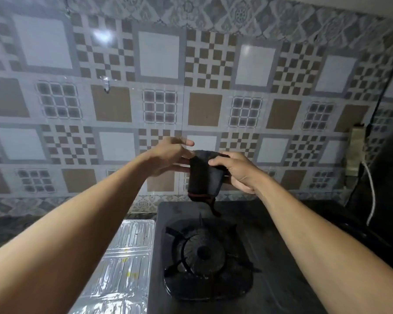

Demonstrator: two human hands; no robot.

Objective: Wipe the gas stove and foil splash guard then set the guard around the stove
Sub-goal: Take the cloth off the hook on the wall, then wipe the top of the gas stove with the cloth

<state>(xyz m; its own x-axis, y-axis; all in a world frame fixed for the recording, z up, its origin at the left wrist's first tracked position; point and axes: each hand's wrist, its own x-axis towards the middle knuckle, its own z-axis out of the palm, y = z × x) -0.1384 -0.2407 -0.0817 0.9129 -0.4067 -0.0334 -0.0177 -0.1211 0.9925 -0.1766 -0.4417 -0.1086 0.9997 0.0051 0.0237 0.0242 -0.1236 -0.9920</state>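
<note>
Right hand (pixel 236 173) pinches folded dark cloth (pixel 203 175) above black single-burner gas stove (pixel 204 252), left hand (pixel 168 157) fingers loosely spread beside it; ribbed silver foil splash guard (pixel 125 257) lies flat left of stove, placement pending.

The dark table (pixel 14 225) ran along the tiled wall. On it sat a black gas stove (pixel 204 257), and the foil splash guard (pixel 125 266) lay flat just beside the stove's left edge

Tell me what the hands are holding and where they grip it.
A dark folded cloth, held up above the stove. The right hand pinches its upper right edge; the left hand touches its upper left side with open fingers.
</note>
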